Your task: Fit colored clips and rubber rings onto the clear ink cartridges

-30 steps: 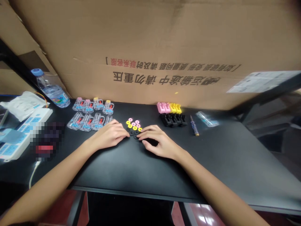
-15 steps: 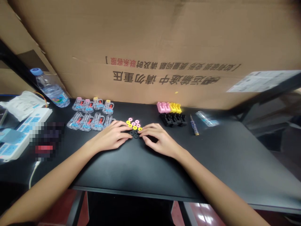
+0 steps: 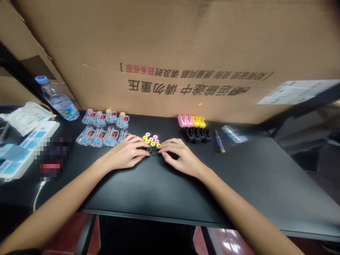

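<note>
Cardboard (image 3: 170, 39) backs the black surface (image 3: 159, 191) at twelve o'clock; flat pink, yellow, black rings (image 3: 151, 144) lie between left hand (image 3: 130, 152) at nine and right hand (image 3: 182, 156) at three, grip unclear.

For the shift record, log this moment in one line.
left hand: at small round black rings; right hand: opposite side; small flat pink and yellow rings: just beyond
</note>
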`<state>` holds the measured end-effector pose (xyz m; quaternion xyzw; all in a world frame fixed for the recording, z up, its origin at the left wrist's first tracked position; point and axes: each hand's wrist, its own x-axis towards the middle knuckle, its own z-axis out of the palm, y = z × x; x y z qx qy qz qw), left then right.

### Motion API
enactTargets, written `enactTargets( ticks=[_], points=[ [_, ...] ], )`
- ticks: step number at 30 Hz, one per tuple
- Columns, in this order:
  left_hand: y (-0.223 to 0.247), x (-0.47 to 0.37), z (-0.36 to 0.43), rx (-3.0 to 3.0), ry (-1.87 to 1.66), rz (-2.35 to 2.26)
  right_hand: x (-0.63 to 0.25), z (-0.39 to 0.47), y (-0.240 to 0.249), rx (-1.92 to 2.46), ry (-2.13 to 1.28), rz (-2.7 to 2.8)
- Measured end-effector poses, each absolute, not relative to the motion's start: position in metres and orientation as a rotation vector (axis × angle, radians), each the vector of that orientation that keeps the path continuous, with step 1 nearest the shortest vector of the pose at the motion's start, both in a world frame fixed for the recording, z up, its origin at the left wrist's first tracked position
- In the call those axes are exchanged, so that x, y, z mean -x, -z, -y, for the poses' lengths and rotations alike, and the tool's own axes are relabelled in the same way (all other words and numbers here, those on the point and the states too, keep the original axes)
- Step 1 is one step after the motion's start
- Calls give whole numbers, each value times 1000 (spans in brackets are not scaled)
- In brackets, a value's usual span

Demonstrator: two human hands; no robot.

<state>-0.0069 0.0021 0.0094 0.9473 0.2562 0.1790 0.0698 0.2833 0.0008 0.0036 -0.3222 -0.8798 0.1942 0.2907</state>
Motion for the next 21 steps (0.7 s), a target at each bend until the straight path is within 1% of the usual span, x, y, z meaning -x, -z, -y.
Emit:
enactTargets(
  ticks=[12, 21],
  points=[
    [-17, 9, -2, -2827, -550, -751, -284, 0, -4, 876, -526, 2338],
    [-15, 9, -2, -2806, -436, -791, -279, 6, -8, 762, -613, 2365]
  ],
)
